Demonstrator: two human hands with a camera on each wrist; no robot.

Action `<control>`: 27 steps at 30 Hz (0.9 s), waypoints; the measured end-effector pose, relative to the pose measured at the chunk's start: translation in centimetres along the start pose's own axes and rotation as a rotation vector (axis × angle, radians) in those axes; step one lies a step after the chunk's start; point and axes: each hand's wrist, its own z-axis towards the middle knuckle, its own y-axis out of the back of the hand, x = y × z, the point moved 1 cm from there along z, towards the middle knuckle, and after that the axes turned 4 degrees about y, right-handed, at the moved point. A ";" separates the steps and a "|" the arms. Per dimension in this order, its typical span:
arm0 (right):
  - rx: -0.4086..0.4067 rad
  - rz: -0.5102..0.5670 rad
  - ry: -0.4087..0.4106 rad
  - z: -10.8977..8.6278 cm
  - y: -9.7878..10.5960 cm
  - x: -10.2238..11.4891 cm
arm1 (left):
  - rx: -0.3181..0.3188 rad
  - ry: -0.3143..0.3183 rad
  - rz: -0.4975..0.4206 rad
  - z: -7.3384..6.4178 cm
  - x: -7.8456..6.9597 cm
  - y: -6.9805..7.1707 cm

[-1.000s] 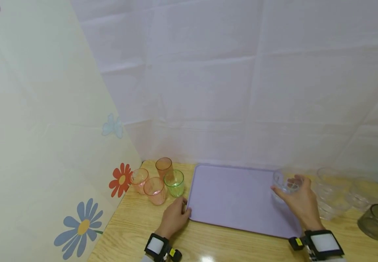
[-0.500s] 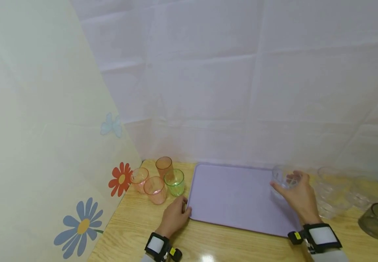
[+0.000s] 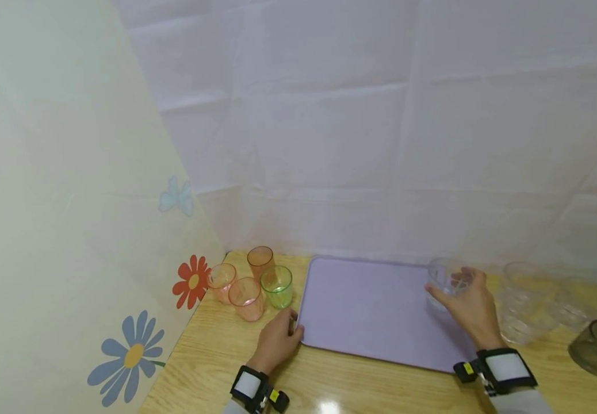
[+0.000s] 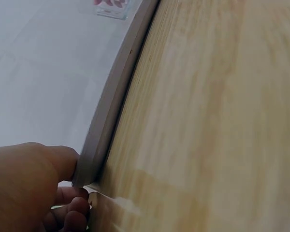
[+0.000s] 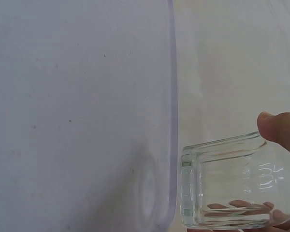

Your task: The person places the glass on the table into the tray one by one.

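Observation:
A lilac tray lies on the wooden table. At its front left corner my left hand pinches the rim; the left wrist view shows the thumb on top of the edge and the fingers curled below it. Over the tray's far right part my right hand grips a clear drinking glass. In the right wrist view the thumb is on one side of this glass and the fingers show through it on the other. I cannot tell whether its base touches the tray.
Left of the tray stand a green tumbler, two pink tumblers and a brown-orange tumbler. To the right are several clear glasses and a dark smoky glass. A white sheet hangs behind the table.
My right hand has shifted slightly back and left with the clear glass, which looks a little more upright. My left hand has stayed at the tray's corner.

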 end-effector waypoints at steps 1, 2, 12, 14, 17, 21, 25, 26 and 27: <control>-0.001 0.002 0.005 0.1 0.0 0.0 | 0.000 -0.001 -0.001 0.0 0.0 0.0; -0.002 0.003 0.010 0.1 0.0 0.0 | -0.001 -0.002 -0.002 0.0 0.0 0.0; -0.008 0.002 0.028 0.7 -0.3 0.2 | -0.017 -0.005 0.010 0.0 0.3 -0.3; -0.006 0.000 0.021 0.8 -0.4 0.0 | -0.017 -0.002 0.010 0.0 0.3 -0.3; -0.002 -0.008 0.013 0.9 -0.5 -0.1 | -0.016 -0.005 0.012 0.0 0.3 -0.4; 0.003 -0.010 0.014 1.0 -0.7 -0.3 | -0.019 -0.013 0.013 0.1 0.3 -0.4; -0.001 -0.005 0.021 1.2 -0.7 -0.4 | -0.023 -0.019 0.013 0.1 0.3 -0.4; -0.003 -0.004 0.022 1.2 -0.8 -0.4 | -0.023 -0.020 0.014 0.1 0.4 -0.4; -0.006 -0.004 0.025 1.3 -0.8 -0.4 | -0.024 -0.020 0.013 0.1 0.4 -0.4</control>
